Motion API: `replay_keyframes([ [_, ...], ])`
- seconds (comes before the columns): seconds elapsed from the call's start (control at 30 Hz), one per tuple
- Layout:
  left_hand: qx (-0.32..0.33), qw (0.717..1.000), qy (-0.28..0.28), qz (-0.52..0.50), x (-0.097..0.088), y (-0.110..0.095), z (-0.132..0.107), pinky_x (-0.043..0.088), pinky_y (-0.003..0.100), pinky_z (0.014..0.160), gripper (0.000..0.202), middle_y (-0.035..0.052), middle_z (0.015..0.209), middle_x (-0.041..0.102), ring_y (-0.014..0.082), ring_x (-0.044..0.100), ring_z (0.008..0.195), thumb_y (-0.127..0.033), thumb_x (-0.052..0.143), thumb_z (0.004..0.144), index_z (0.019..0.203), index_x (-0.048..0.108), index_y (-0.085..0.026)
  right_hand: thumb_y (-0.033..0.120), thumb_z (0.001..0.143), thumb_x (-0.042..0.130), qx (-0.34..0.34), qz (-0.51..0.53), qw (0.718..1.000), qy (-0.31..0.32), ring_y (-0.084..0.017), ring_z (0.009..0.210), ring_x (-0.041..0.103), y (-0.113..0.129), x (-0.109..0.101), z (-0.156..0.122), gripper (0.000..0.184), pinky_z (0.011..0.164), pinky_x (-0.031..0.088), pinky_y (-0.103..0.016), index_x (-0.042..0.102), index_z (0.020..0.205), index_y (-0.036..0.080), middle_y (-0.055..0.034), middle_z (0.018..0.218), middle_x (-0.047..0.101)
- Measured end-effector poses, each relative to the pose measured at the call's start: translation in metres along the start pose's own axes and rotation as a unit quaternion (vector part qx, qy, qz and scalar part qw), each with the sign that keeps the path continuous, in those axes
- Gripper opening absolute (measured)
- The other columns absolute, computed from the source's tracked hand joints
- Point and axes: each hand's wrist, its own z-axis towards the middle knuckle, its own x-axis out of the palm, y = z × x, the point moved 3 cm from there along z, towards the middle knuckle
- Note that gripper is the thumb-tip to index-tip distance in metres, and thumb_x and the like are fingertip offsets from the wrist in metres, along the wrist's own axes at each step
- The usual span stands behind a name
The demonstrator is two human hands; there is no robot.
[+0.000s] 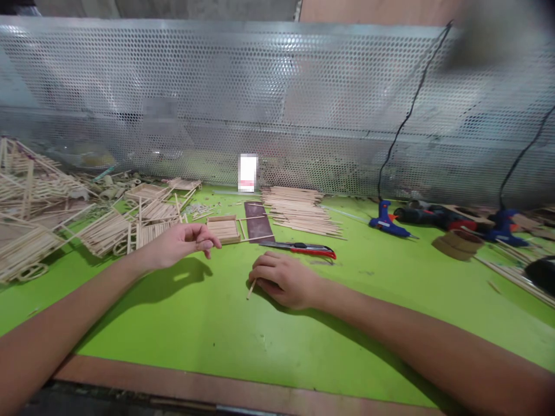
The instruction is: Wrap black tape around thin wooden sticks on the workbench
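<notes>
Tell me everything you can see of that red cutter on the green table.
The cutter has a slim red handle with grey along it, a black piece partway, and a long grey blade, metal by its look, extended toward the left. It lies on the green table, handle end to the right, just beyond the right hand, which isn't gripping it. The tip is near the dark brown strip; whether they touch is unclear.

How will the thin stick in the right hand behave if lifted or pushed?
The stick in the right hand looks slender and wooden, so probably light. Its visible part juts out straight, suggesting stiff rather than floppy. Being so thin, it might snap under sideways pressure. Its cross-section is too small to judge rolling.
</notes>
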Motion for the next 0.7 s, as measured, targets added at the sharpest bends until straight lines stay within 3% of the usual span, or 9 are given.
replay_keyframes([
  [0.17,-0.005,1.000,-0.004,0.015,-0.001,0.005,0.002,0.058,0.046,0.083,0.060,0.0086,0.085,0.076,0.0247,0.072,0.080,-0.078,0.074,0.075,0.086,0.072,-0.019,0.018,0.102,0.054,-0.001,0.006,1.000,-0.004,-0.022,0.097,0.062,0.001,0.000,0.001,0.021,0.084,0.053,-0.036,0.069,0.115,0.016,-0.0095,0.106,0.071],
  [0.33,0.002,1.000,0.009,0.011,-0.001,0.011,0.002,0.060,0.046,0.082,0.058,0.0092,0.089,0.076,0.0238,0.072,0.081,-0.073,0.077,0.076,0.069,0.058,-0.019,0.018,0.102,0.053,-0.007,0.002,1.000,-0.006,-0.022,0.096,0.062,0.001,0.000,0.001,0.021,0.084,0.052,-0.035,0.069,0.115,0.015,-0.0098,0.106,0.071],
  [0.53,-0.004,0.999,0.032,0.025,-0.001,0.018,0.002,0.060,0.045,0.081,0.057,0.0098,0.090,0.076,0.0247,0.074,0.083,-0.066,0.077,0.080,0.065,0.049,-0.019,0.019,0.102,0.052,-0.008,0.000,1.000,-0.006,-0.022,0.096,0.062,0.001,-0.001,0.001,0.021,0.084,0.052,-0.035,0.068,0.115,0.016,-0.0100,0.106,0.071],
  [0.7,-0.017,0.999,0.005,0.027,-0.001,0.019,0.003,0.061,0.045,0.081,0.056,0.0094,0.087,0.075,0.0280,0.075,0.089,-0.064,0.079,0.078,0.065,0.048,-0.019,0.019,0.100,0.054,-0.009,-0.004,1.000,-0.009,-0.022,0.096,0.062,0.001,0.000,0.000,0.022,0.084,0.052,-0.036,0.067,0.118,0.015,-0.0109,0.107,0.071],
])
